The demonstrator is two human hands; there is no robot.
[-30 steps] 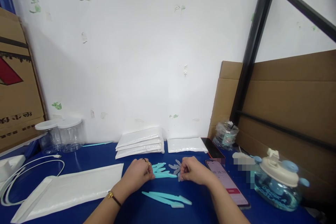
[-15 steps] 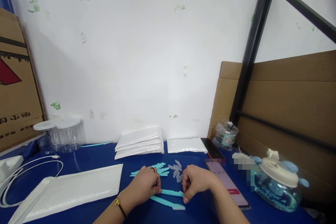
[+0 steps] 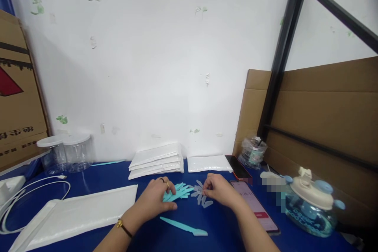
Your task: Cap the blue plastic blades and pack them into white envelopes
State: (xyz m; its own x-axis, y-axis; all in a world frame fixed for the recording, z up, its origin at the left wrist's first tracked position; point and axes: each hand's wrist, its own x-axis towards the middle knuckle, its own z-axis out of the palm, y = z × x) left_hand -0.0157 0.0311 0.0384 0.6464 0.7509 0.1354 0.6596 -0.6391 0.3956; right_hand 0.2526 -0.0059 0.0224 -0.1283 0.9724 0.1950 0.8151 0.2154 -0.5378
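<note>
The turquoise stick [image 3: 183, 226] lies flat at six o'clock from the turquoise pile [image 3: 178, 195], its broad end towards four o'clock. It looks light, fairly stiff and smooth, likely to slide on the tabletop; the narrow handle seems the safest hold, well away from the notched end, which may be delicate or sharp.

The person's left hand [image 3: 153, 197] reaches over the pile's left edge, thumb parted from the fingers—no stick is clearly gripped. The right hand [image 3: 218, 189] has its fingertips drawn close together beside the translucent slips [image 3: 208, 204], at three o'clock from the pile; whether they pinch one cannot be told.

The blue tabletop [image 3: 147, 240] looks smooth and slightly dull. A long white mailer [image 3: 88, 208] lies towards nine o'clock, a lit phone [image 3: 255, 206] between three and four, and stacked white envelopes [image 3: 158, 161] towards eleven, before a scuffed white wall [image 3: 147, 67].
</note>
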